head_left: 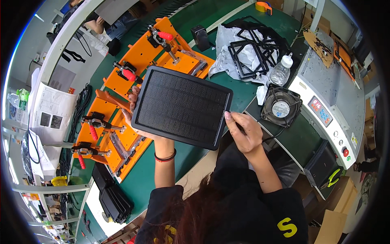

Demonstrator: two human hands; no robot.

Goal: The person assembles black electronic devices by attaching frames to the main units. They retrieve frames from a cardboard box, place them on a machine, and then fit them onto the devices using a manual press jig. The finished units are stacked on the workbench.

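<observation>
Above a green work surface [140,185], near the centre of the view, a person holds up a black rectangular panel [183,110] with rounded corners, a raised rim and a finely textured face; no lettering can be made out on it. The left hand [142,133] supports it from below and behind, its fingers clamped around the left edge, partly hidden by the panel. The right hand [247,132] meets the opposite rim with its fingertips, the other fingers curled; whether they pinch the rim I cannot tell. Behind the panel stand orange fixtures [140,57] fitted with red-handled clamps. To the left hangs a white sheet [55,105] of small dark print with two dark photographs, the wording too tiny to read. To the right sits a black square fan [280,107] with a round, pale label at its hub, printed in small type. Just beyond it, a grey and white machine carries a display [321,110] with lit red and blue-green characters, and a red button [345,152] lower down. A clear bottle [279,75] with a white cap stands next to black open frames [248,59] piled on crumpled white wrapping. Black parts [113,195] lie stacked at lower left. Bold yellow lettering [287,227] marks the person's dark shirt.
</observation>
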